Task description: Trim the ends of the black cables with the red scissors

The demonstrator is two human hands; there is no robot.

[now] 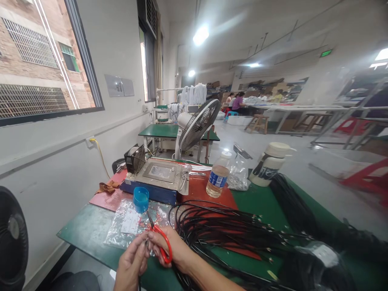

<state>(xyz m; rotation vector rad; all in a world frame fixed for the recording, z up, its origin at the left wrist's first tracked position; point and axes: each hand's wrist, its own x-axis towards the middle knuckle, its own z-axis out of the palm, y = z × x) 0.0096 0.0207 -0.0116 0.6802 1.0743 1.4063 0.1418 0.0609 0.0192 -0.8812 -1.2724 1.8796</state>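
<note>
Red-handled scissors (168,245) sit in my right hand (176,244), with the handle loop around its fingers and the blades pointing up and away. My left hand (130,258) is closed in a pinch on a thin black cable (140,283), part of which hangs below it. The fingertips of both hands meet at the cable's end, and its tip is too small to make out. Beneath and beyond them lies a clear plastic bag (117,226) scattered with tiny red bits. A blue cup (141,198) stands on the bag's far side.
Black cables (212,226) lie bundled across the right of the green table (81,226). Farther back are a blue-based metal device (157,178), a liquid-filled bottle (217,178), a bag of small parts (239,176), a white jug (268,165) and a fan (198,125). People sit in the distance.
</note>
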